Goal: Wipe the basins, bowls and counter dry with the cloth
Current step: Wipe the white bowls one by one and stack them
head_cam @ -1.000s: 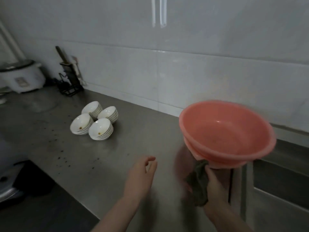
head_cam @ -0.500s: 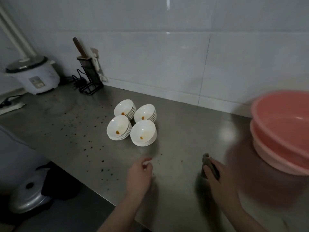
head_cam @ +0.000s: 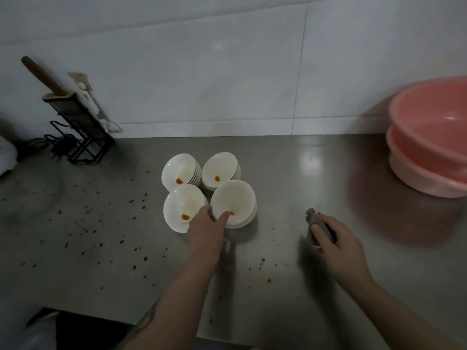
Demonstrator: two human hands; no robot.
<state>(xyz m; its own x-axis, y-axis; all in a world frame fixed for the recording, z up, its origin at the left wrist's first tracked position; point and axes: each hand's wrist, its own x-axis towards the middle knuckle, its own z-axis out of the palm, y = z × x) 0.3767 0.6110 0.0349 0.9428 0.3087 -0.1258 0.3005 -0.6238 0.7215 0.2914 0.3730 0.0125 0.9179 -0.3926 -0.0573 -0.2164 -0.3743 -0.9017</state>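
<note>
— Moved since a moment ago: left hand, up from the bare surface to the near-right stack of bowls, thumb now inside the top bowl's rim, fingers behind it, pinching the edge. Pink basins set down at right of frame, no longer carried.

— Meaning for the task?

— Probably basins finished, bowls next; top bowl about to be lifted for wiping, judging by the grip.

— And the cloth?

— Cloth bunched in the right hand, fingers curled round it, low over the surface at centre right, well apart from the bowls.

— Counts?

— Four stacks of white bowls at centre frame, each top bowl with an orange-brown spot inside; bowls per stack too close-packed to count. Two basins, nested. One cloth. Many small dark specks scattered over the surface, mostly left and centre. One black knife rack at upper left.
</note>
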